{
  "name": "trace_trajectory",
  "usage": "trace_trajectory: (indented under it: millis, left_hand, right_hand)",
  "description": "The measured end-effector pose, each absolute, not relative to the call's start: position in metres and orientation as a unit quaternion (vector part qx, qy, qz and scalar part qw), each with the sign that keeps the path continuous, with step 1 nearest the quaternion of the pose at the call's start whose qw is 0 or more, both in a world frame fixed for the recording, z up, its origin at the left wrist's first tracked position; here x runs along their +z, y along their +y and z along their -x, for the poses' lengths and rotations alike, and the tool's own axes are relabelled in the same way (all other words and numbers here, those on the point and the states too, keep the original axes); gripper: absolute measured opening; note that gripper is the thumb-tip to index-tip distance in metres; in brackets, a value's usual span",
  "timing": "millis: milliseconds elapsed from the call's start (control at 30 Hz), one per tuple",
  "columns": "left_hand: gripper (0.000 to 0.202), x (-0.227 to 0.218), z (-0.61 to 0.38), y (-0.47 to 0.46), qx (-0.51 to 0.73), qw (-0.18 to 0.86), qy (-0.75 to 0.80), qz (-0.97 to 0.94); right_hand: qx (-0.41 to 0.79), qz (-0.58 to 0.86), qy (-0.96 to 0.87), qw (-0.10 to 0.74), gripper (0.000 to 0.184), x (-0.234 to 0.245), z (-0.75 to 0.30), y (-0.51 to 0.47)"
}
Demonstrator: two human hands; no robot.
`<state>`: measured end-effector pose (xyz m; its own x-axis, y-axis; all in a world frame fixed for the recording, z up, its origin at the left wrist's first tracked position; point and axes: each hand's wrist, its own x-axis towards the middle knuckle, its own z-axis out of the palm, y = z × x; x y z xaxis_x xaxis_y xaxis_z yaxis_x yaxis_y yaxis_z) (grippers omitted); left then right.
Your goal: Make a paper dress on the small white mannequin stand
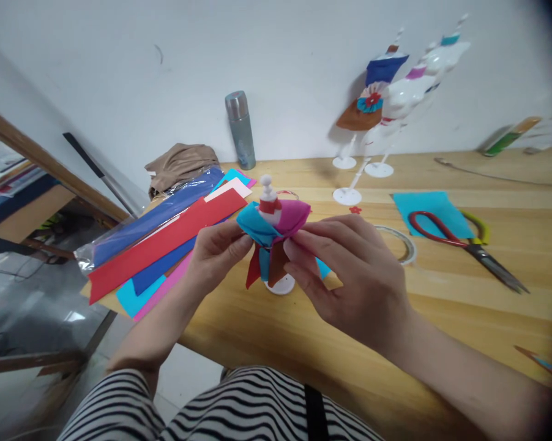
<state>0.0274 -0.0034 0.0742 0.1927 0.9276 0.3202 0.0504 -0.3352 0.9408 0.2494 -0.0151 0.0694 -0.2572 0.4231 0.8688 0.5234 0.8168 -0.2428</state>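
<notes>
A small white mannequin on a round base stands on the wooden table, wrapped in blue, pink, red and brown paper pieces. My left hand pinches the blue paper on its left side. My right hand pinches the pink paper on its right side. Both hands are closed on the paper dress.
Long coloured paper sheets lie at the table's left edge, partly in a plastic sleeve. Red-handled scissors rest on a blue sheet at right. A tape roll, a metal flask and dressed mannequins stand behind.
</notes>
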Motion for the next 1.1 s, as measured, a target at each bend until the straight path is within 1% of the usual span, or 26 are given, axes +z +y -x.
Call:
trace_trajectory:
  millis: [133, 267, 433, 500, 633, 933, 1100]
  left_hand:
    - [0.021, 0.078, -0.032, -0.002, 0.532, 0.436, 0.362, -0.63]
    - [0.018, 0.082, -0.035, 0.001, 0.552, 0.432, 0.341, -0.626]
    - [0.019, 0.083, -0.037, 0.003, 0.555, 0.439, 0.325, -0.627]
    - [0.021, 0.084, -0.039, 0.001, 0.558, 0.448, 0.328, -0.617]
    - [0.022, 0.084, -0.043, -0.003, 0.56, 0.454, 0.332, -0.609]
    - [0.017, 0.083, -0.05, -0.005, 0.561, 0.445, 0.306, -0.627]
    - [0.023, 0.082, -0.049, -0.004, 0.556, 0.432, 0.328, -0.63]
  right_hand:
    - [-0.064, 0.295, -0.794, 0.528, 0.031, 0.068, -0.246, -0.012]
    - [-0.047, 0.289, -0.8, 0.524, 0.03, 0.07, -0.243, -0.009]
    - [0.009, 0.315, -0.795, 0.518, 0.011, 0.074, -0.242, -0.009]
    - [0.032, 0.329, -0.792, 0.513, 0.007, 0.076, -0.241, -0.009]
    - [0.05, 0.353, -0.783, 0.511, 0.006, 0.078, -0.24, -0.01]
    - [0.093, 0.358, -0.779, 0.506, 0.01, 0.084, -0.242, -0.014]
    - [0.109, 0.335, -0.795, 0.494, 0.011, 0.084, -0.247, -0.012]
